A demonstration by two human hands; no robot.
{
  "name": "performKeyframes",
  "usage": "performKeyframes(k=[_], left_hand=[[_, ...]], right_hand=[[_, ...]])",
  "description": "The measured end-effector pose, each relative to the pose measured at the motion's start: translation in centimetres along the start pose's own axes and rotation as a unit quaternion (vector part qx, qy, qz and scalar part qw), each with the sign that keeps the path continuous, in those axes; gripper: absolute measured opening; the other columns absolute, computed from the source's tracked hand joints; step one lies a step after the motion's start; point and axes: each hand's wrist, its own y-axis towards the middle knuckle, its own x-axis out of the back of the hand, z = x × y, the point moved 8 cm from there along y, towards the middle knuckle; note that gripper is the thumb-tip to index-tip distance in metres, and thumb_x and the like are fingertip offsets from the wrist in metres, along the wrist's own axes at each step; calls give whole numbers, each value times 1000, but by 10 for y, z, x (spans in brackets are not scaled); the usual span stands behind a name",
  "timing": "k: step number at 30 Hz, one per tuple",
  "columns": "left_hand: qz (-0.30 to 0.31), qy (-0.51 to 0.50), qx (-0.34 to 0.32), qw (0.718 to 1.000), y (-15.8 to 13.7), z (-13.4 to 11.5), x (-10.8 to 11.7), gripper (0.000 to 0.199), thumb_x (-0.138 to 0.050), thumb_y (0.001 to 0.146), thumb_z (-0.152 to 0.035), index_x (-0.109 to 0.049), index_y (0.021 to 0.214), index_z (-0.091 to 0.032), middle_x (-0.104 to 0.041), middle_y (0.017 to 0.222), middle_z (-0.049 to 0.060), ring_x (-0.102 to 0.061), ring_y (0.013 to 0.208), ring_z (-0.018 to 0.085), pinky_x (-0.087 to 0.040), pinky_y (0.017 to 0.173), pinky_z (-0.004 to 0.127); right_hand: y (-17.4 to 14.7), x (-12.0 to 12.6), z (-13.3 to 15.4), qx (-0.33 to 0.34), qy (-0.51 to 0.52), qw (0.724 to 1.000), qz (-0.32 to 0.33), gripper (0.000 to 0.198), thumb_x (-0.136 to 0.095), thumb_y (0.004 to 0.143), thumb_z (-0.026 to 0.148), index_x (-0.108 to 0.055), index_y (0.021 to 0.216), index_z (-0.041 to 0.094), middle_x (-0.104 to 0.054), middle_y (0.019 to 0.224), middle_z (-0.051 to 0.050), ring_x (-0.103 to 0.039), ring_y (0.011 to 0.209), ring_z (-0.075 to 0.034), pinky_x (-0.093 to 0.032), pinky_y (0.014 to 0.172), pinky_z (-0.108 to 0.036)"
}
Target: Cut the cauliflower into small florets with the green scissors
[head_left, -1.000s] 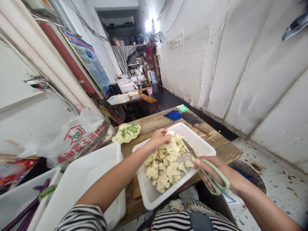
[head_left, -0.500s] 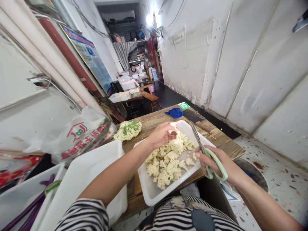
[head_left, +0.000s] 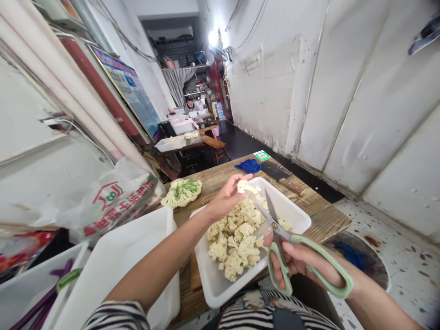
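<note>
My left hand point(head_left: 227, 196) pinches a small cauliflower floret point(head_left: 246, 187) above the far side of a white tray point(head_left: 220, 293). Cut cauliflower pieces point(head_left: 237, 247) are heaped in that tray. In my right hand point(head_left: 295, 261) is a pair of scissors point(head_left: 275, 224) with light green handles. Its blades are spread and point up and left, toward the floret. A larger cauliflower piece point(head_left: 182, 191) with green stems lies stem side up on the wooden table, left of the tray.
A knife point(head_left: 290, 183) and a blue cloth point(head_left: 249, 166) lie at the table's far side, near a green code card point(head_left: 261, 155). To the left stand a white bin point(head_left: 137, 247), another holding purple stalks point(head_left: 44, 302), and a plastic bag point(head_left: 117, 197). A person point(head_left: 190, 104) sits far back.
The scissors have swung from closed to wide open, and my right hand has turned with them, bringing the blades nearer the floret. My left hand still holds its piece, now showing smaller.
</note>
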Motion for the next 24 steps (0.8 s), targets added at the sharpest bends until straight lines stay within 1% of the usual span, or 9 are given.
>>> performKeyframes(k=[2,4,7,9,12,15,19,21,24], left_hand=[[7,21,-2,1000,-2,-1,0,38,-73,76,-26,-52,108,-24,-38,151,12,-48,127,24,-43,97,35],[11,30,4,999,-4,-2,0,39,-75,74,-27,-54,107,-23,-34,153,12,-50,125,26,-45,96,38],[23,21,24,999,-7,0,0,38,-76,74,-28,-57,106,-22,-33,153,12,-54,123,27,-44,98,38],[38,4,37,999,-9,2,0,36,-75,75,-28,-59,106,-23,-33,153,10,-55,122,27,-43,97,36],[48,-37,53,997,-11,5,2,37,-76,75,-27,-62,108,-25,-36,151,9,-57,121,27,-43,97,36],[56,-70,66,994,-12,5,1,40,-78,73,-26,-63,111,-25,-44,147,10,-57,120,27,-40,102,38],[62,-94,72,991,-12,4,-2,41,-76,74,-23,-63,113,-24,-52,139,10,-53,126,26,-35,108,39],[62,-99,68,991,-12,3,-4,41,-75,75,-21,-62,114,-24,-55,136,9,-51,128,26,-33,110,39],[61,-107,67,990,-11,5,-6,40,-74,76,-20,-61,113,-24,-56,135,9,-52,127,25,-31,111,39]], right_hand=[[-4,1,1,-14,-43,999,-19,38,-51,95,49,-53,118,18,-60,80,-2,-63,67,-17,-49,65,-32],[-8,3,4,-31,-81,995,-44,41,-49,95,52,-53,118,18,-58,80,-2,-63,68,-17,-49,66,-32],[-12,6,9,-45,-126,989,-65,43,-47,94,56,-54,114,19,-58,80,-2,-62,69,-18,-50,67,-33],[-13,6,10,-49,-145,986,-65,43,-47,93,58,-56,109,19,-58,78,-1,-62,67,-18,-50,65,-32],[-14,6,7,-57,-132,987,-70,41,-49,91,59,-57,99,20,-59,74,0,-61,62,-17,-49,60,-29],[-15,2,3,-52,-106,991,-65,38,-51,90,59,-57,91,21,-59,72,0,-60,57,-16,-48,53,-26],[-14,-3,-4,-62,-129,988,-52,39,-52,90,58,-57,81,20,-59,71,0,-59,58,-15,-51,56,-26],[-13,-3,-9,-70,-137,987,-55,38,-51,91,57,-59,87,20,-58,71,1,-59,58,-14,-52,58,-26],[-10,0,-12,-63,-157,983,-69,41,-49,92,58,-58,104,20,-58,72,1,-58,58,-13,-51,56,-25]])
